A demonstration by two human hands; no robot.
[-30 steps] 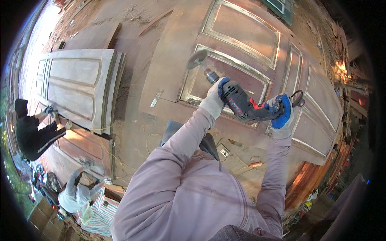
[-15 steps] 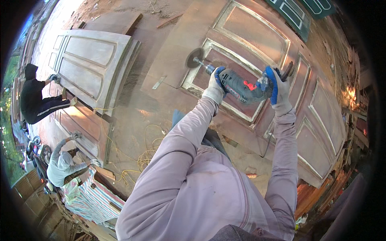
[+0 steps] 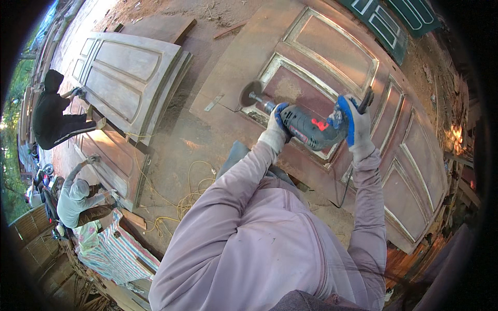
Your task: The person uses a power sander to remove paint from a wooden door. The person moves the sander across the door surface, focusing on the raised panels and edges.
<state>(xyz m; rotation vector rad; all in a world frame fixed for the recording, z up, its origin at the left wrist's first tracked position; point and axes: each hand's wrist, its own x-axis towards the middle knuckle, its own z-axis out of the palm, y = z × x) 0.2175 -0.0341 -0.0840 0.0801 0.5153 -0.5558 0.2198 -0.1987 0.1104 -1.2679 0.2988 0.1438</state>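
Both my hands, in white and blue work gloves, hold a grey-blue power drill [image 3: 308, 128] with a round sanding disc [image 3: 250, 94] on its chuck. My left hand [image 3: 275, 129] is wrapped round its front end, behind the chuck. My right hand [image 3: 357, 122] grips the rear handle, its fingers partly hidden. Beneath lies a brown panelled wooden door [image 3: 324, 88] with pale, worn moulding round its panels. The disc stands tilted at the left end of the middle panel's moulding; whether it touches the wood I cannot tell.
Left, a person in black [image 3: 52, 111] bends over stacked doors [image 3: 124, 57]; nearer, a person in a grey hood [image 3: 78, 202] works at another door [image 3: 111, 166]. A yellow cord [image 3: 189, 199] coils on the ground. Green doors [image 3: 381, 26] lie far right; a small fire [image 3: 455, 136] burns at right.
The drill's disc has shifted nearer to me along the left end of the door's middle panel. Both hands keep their hold. The whole view has shifted slightly.
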